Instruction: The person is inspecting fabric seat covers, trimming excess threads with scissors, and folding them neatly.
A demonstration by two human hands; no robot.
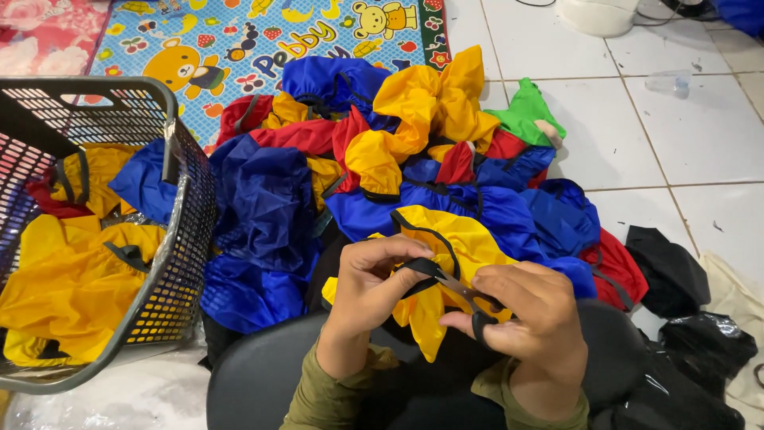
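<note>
Left hand [368, 285] pinches black strap [422, 269] of yellow bag [446, 247], fingers clamped on it. Right hand [529, 314] grips small scissors [469, 299], fingers closed round handles, blades at strap. Bag sits over lap, just before heap of blue, red, yellow bags [414, 159] on floor. Basket [171, 239] left, holding more.

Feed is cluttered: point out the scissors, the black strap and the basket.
scissors [469, 299]: head view, on the blades.
black strap [420, 268]: head view, where the left-hand fingers pinch it.
basket [181, 239]: head view, on its mesh side wall.
</note>
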